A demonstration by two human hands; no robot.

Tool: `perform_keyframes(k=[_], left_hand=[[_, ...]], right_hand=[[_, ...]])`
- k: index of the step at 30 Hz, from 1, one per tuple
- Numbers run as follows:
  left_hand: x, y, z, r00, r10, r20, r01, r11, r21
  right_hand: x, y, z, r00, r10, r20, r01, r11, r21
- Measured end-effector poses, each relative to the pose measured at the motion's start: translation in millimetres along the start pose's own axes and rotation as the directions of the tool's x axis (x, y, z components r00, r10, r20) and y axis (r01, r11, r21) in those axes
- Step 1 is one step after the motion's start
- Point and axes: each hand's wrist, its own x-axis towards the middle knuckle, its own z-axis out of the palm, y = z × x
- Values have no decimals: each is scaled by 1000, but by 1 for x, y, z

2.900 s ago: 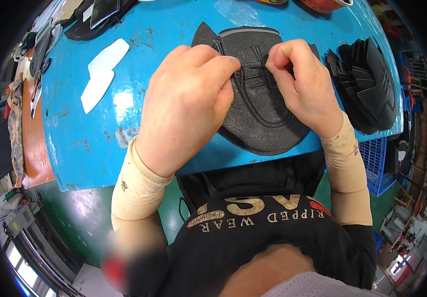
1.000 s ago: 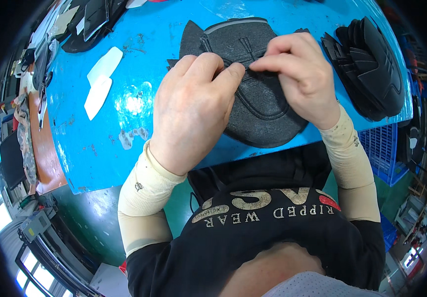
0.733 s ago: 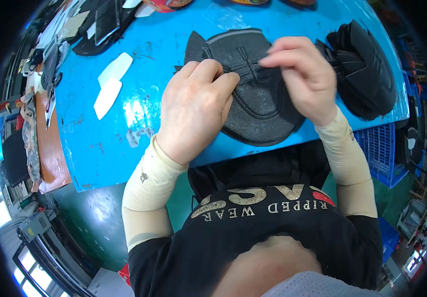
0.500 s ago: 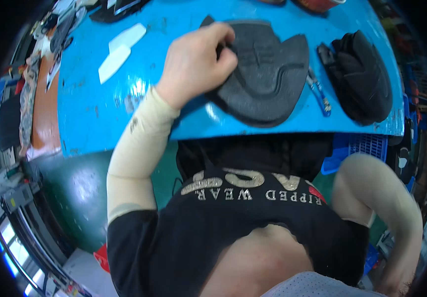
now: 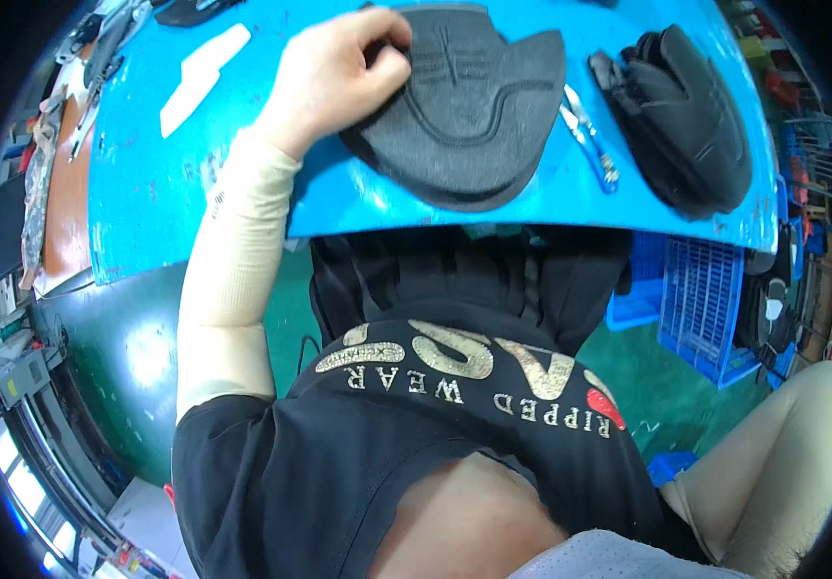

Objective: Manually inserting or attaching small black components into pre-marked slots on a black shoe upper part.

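My left hand, its forearm in a cream sleeve, is closed at the left edge of a black moulded foam piece. The thumb and curled forefinger press together there; the other fingers are mostly hidden behind the hand. The piece lies flat near the table's front edge, with a rounded near side, a curved groove and a notch at the far right. Another layer shows under its rim. A pair of small scissors or snips with blue handles lies to its right. My right hand is out of view; only the bent right arm shows at the lower right.
On the blue table, a stack of similar black pieces sits at the right. Two white flat cutouts lie at the left. Blue plastic baskets stand below the table's right side. A brown surface adjoins the left end.
The whole view has shifted, so table and foam piece appear higher and further left. My left hand keeps its place on the foam piece. The right arm has swung further outward.
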Motion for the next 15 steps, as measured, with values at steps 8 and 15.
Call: perform_keyframes(k=[8, 15], left_hand=[[4, 1, -4, 997, 76, -5, -75, 995, 60], [5, 1, -3, 998, 55, 15, -55, 998, 34]], right_hand=[[35, -9, -10, 993, 49, 110, -50, 999, 7], [48, -29, -7, 985, 117, 128, -111, 993, -49]])
